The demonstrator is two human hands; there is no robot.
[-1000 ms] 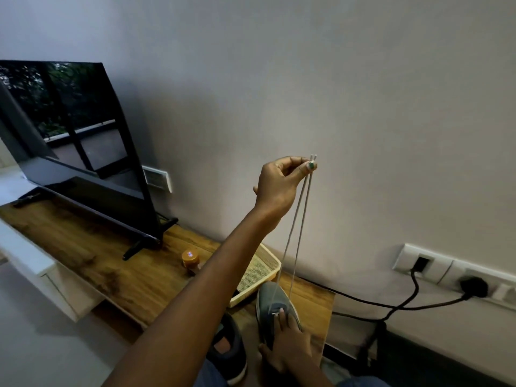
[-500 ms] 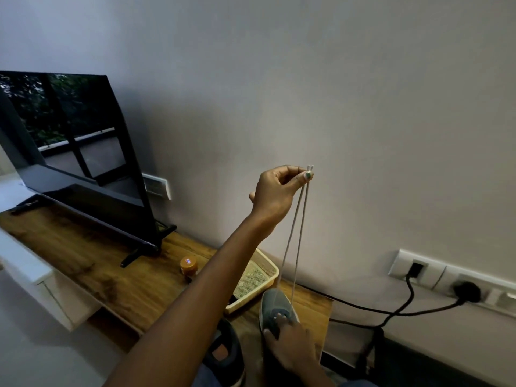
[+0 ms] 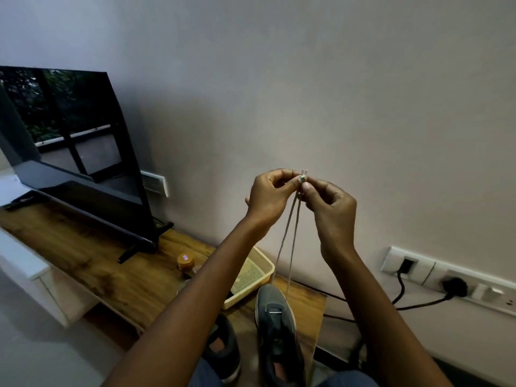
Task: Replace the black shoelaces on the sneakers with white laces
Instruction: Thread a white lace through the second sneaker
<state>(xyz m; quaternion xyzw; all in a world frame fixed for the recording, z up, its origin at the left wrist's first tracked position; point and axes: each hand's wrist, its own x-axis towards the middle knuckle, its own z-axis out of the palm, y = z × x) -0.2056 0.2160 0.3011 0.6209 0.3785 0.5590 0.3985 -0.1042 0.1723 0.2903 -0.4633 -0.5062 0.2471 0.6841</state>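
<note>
Head view: the left hand [image 3: 268, 198] and right hand [image 3: 328, 203], raised together, each pinch the tips of the thin white shoelace [image 3: 290, 236], whose two strands hang to the grey mesh sneaker [image 3: 276, 328] on the wooden counter [image 3: 83, 263].

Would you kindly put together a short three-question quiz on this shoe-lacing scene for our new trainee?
1. True or false: both ends of the white lace are held level above the grey sneaker.
2. Multiple choice: which hands pinch the lace tips? A) the left hand only; B) the right hand only; C) both.
3. Fill in: behind the sneaker, on the wooden shelf, lies a cream mesh ____.

Key
1. True: the two tips stand side by side at the fingertips, and both strands run down to the lowest eyelets.
2. C.
3. Basket.
</note>
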